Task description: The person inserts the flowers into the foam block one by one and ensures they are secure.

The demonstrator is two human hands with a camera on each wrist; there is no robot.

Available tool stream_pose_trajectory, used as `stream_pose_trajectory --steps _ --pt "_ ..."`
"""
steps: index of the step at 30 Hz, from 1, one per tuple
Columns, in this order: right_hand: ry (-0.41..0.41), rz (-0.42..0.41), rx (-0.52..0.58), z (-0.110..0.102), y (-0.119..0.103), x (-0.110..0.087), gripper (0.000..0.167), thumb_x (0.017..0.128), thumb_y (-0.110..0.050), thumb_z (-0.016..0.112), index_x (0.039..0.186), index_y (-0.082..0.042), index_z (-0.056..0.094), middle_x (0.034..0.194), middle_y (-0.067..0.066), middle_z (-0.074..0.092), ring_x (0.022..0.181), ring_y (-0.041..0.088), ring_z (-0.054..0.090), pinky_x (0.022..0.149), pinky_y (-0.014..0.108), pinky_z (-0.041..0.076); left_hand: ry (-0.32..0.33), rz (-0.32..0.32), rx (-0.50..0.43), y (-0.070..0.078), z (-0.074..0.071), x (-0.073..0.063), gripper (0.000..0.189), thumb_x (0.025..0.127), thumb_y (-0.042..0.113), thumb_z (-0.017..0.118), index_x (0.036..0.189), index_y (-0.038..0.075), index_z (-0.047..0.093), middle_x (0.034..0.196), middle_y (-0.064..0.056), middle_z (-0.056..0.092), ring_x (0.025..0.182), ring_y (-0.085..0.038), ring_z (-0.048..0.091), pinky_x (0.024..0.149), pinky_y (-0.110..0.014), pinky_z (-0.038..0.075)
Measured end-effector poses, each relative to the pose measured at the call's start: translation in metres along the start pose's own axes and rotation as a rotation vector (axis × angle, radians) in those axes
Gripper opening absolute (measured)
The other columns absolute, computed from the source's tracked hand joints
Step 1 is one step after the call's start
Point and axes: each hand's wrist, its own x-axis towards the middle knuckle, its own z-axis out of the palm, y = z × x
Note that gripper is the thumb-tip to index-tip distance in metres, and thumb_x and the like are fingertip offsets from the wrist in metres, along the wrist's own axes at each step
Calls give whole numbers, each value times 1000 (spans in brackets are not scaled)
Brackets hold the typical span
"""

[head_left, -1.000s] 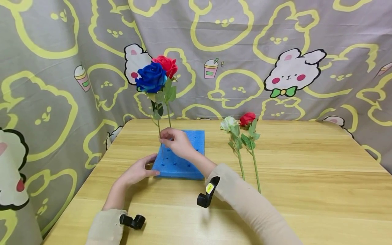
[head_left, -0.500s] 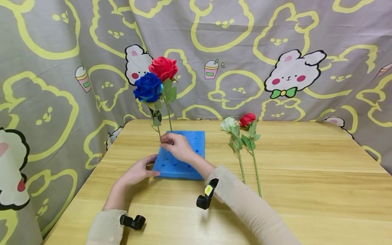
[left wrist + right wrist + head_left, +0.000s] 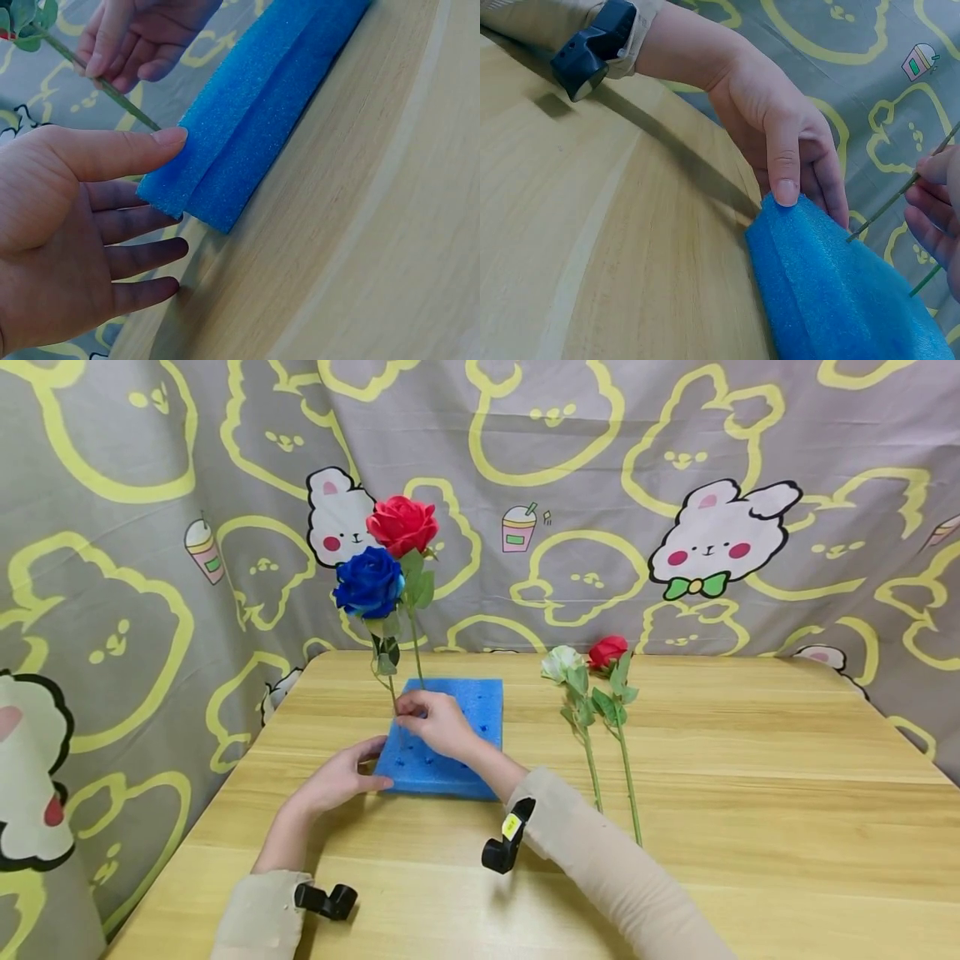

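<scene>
A blue artificial rose (image 3: 369, 583) stands over the left part of a blue foam block (image 3: 442, 783). Thumb and fingers of my right hand (image 3: 438, 724) pinch its stem low down. In the right wrist view that stem (image 3: 889, 204) meets the foam's top. My left hand (image 3: 330, 785) holds the block's near left corner, the thumb (image 3: 142, 154) on the front and the fingers along the left side. Behind the blue rose, a red rose (image 3: 402, 525) stands upright in the foam's far left part. Several small holes dot the block's top.
On the wooden table (image 3: 750, 777), right of the block, lie a pale green-white rose (image 3: 561, 663) and another red rose (image 3: 608, 651), their stems toward me. My right sleeve (image 3: 607, 860) overlaps the stem ends. A patterned grey curtain (image 3: 585, 460) hangs behind and at left.
The blue rose has sunk lower toward the foam, and my right hand has moved down with its stem. More of the standing red rose shows. My left hand stays at the block's corner.
</scene>
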Motion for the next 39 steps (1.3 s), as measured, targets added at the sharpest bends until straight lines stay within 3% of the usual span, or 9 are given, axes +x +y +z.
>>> stream_pose_trajectory --steps 13,21,34,39 --pt "-25 57 63 0 5 3 11 88 -8 63 98 -4 65 91 5 64 78 11 60 63 21 52 1 -1 11 0 0 0 77 83 22 70 141 -7 29 140 -27 36 127 -42 34 103 -56 26" --pt "-43 107 150 -1 6 4 12 87 -9 64 97 -2 65 88 5 63 79 18 63 65 25 54 4 7 11 0 0 0 76 83 22 70 141 -7 29 139 -26 37 127 -42 35 103 -56 27" --pt "-69 111 196 -6 10 3 16 87 -8 65 99 2 65 89 10 64 83 26 64 67 27 54 0 -6 20 0 0 1 77 83 25 70 141 -5 31 138 -25 39 126 -41 37 102 -55 28" --pt "-81 111 212 -11 7 -1 18 88 -7 63 101 4 64 92 15 64 87 33 62 72 37 54 4 -3 35 2 0 1 77 83 26 70 141 -5 31 138 -25 40 125 -41 37 102 -55 29"
